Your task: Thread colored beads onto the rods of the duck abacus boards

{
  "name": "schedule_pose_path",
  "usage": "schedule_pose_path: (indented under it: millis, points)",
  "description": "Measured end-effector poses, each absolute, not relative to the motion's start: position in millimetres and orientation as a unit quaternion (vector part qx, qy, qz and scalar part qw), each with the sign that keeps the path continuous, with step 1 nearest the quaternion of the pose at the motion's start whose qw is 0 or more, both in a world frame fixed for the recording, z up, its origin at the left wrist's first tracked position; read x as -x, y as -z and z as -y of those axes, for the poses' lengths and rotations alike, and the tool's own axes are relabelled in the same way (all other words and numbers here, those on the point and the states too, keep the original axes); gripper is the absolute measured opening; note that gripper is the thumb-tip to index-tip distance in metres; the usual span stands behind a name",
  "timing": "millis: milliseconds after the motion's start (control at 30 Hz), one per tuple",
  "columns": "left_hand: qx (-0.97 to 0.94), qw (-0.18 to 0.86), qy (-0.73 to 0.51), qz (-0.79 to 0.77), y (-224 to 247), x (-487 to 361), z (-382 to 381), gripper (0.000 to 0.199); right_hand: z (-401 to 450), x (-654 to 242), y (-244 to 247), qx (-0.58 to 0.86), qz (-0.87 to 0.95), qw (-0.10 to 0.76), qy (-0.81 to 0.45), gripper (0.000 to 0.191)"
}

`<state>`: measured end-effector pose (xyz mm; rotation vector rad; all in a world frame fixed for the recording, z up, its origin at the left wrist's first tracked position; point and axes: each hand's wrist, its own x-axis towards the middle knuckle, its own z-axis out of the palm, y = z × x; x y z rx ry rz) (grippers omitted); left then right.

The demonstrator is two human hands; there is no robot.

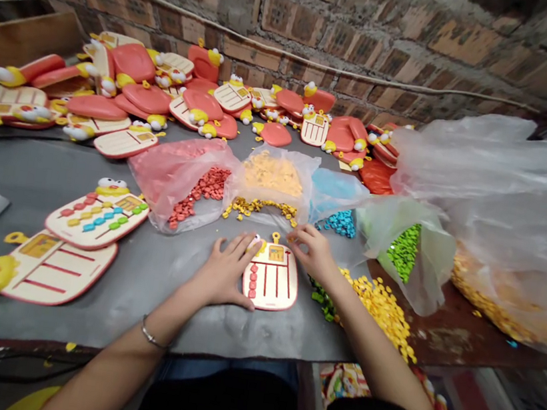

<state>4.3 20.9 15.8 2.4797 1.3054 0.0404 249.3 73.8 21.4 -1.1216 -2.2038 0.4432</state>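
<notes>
the left hand (231, 268) spreads wide against the left edge of a cream board (282, 293), beside its four red pieces (252, 281); the right hand (316, 252) narrows its fingertips by the upper right corner, holding what i cannot tell; yellow pieces (381, 304) lie right of it, a filled board (105, 235) left of the left hand

The toy board (283, 290) is smooth plastic with a soft sheen, the yellow beads (381, 308) glossy plastic, the translucent bag (515, 203) thin, crinkled film. Bracelet (150, 336): shiny metal. Bench (142, 282): smooth, faintly shiny. Brick wall (297, 21): rough.
</notes>
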Motion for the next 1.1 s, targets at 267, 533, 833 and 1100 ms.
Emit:
schedule_pose_path:
  millis: [267, 533, 833, 1100]
  points:
    - [-0.873, 0.167, -0.01, -0.458, -17, -5, -21, 0.129, -47, -252, -1, 0.435, 0.838, 0.296, -0.148, 0.017]
    - [-0.872, 0.165, -0.007, -0.461, -18, -4, -21, 0.13, -42, -262, -4, 0.431, 0.86, 0.24, -0.132, 0.018]
    - [-0.876, 0.161, -0.017, -0.455, -15, -4, -20, 0.126, -39, -236, 1, 0.348, 0.869, 0.283, -0.209, 0.017]
    - [-0.878, 0.159, -0.03, -0.452, -13, -3, -20, 0.12, -41, -223, -3, 0.285, 0.885, 0.283, -0.237, 0.014]
